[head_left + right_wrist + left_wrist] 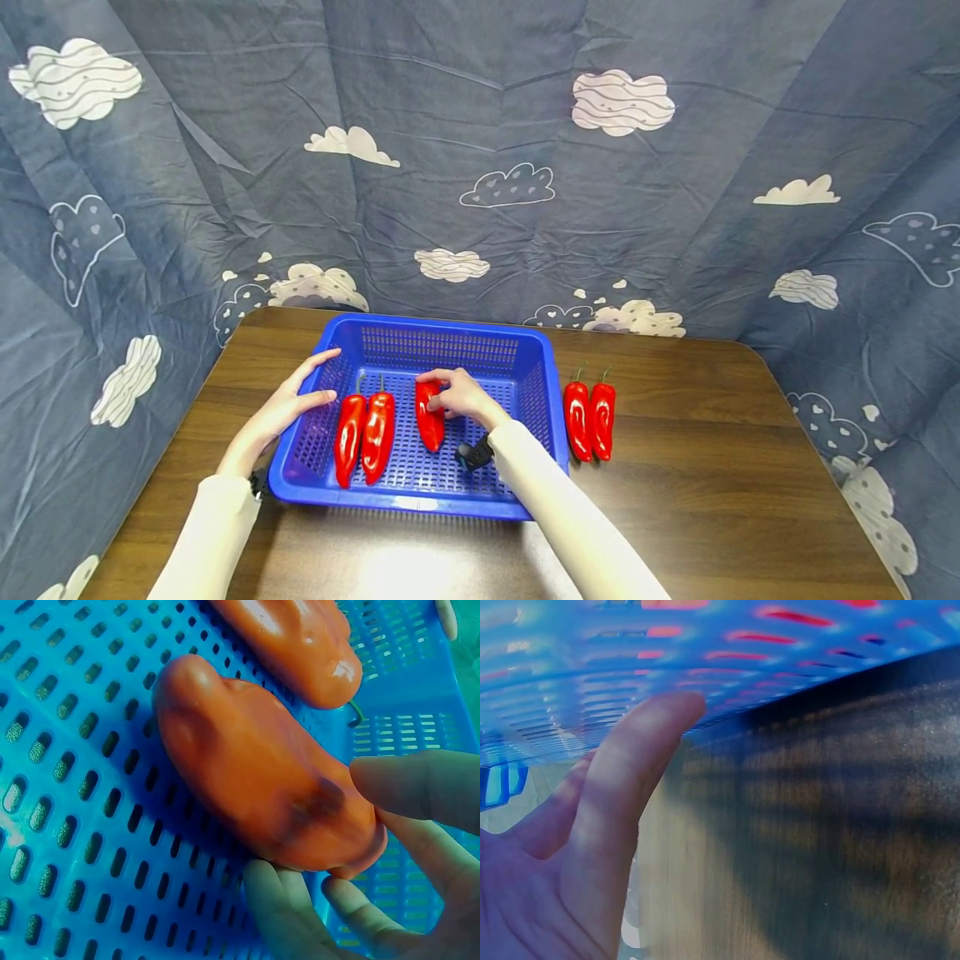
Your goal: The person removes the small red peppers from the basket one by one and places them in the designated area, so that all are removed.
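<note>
My right hand [463,395] grips a long red pepper [431,429] by its upper end, inside a blue plastic basket [420,502]. In the right wrist view, the thumb and fingers sit round one end of the pepper [255,780], whose tapered end points away over the slotted floor. Two more red peppers [349,440] lie side by side in the basket's left part, stems to the back. My left hand [281,408] is at the basket's left side, its straight thumb and forefinger reaching over the rim. Whether its fingers touch the rim is unclear.
Right of the basket, two red peppers [590,421] lie side by side on the brown wooden table [690,467], stems to the back. A dark curtain [510,225] with white clouds hangs behind the table and along its sides.
</note>
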The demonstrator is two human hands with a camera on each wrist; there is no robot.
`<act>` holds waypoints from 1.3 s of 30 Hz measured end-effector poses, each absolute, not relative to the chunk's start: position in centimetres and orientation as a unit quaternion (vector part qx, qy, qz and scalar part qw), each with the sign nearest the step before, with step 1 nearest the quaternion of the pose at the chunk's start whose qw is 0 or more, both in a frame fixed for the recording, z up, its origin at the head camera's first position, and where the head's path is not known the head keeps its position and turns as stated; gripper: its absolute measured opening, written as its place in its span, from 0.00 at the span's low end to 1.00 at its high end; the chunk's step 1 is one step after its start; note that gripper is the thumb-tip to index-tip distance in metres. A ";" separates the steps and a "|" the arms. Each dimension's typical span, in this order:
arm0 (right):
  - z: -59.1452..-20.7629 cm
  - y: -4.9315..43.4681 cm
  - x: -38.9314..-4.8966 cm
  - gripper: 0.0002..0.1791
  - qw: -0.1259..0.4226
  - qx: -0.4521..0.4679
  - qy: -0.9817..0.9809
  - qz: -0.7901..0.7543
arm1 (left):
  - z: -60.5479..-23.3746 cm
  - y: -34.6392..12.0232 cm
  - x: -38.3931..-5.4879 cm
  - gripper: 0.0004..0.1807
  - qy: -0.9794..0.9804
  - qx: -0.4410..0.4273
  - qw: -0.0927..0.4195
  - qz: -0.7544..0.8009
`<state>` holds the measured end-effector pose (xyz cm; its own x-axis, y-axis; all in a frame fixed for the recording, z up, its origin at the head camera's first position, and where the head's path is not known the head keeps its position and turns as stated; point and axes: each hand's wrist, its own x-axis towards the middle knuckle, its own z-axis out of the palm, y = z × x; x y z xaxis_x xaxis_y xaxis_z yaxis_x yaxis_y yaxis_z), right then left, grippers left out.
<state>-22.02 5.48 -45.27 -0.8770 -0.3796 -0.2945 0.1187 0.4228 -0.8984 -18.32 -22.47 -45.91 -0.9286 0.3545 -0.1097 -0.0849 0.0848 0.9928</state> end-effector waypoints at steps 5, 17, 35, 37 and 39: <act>-45.2 5.5 -21.9 0.29 0.250 -0.080 0.808 -0.528 | -46.0 -22.4 -18.4 0.34 0.719 0.101 0.158 0.669; -45.6 5.5 -22.0 0.28 0.224 -0.070 0.812 -0.534 | -45.9 -22.4 -18.2 0.34 0.713 0.090 0.167 0.675; -42.1 6.5 -21.2 0.26 0.218 -0.094 0.748 -0.620 | -45.9 -22.5 -18.3 0.34 0.709 0.075 0.176 0.679; -41.5 6.7 -20.9 0.26 0.219 -0.098 0.745 -0.623 | -45.9 -22.5 -18.3 0.34 0.706 0.074 0.178 0.681; -40.6 6.8 -20.5 0.26 0.223 -0.100 0.743 -0.624 | -45.9 -22.5 -18.3 0.34 0.706 0.074 0.179 0.681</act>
<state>-20.52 6.82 -40.62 -0.8804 -0.4265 -0.2073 0.1304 0.2025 -0.9706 -18.26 -22.52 -45.94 -0.9247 0.3489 -0.1521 -0.1398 0.0603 0.9883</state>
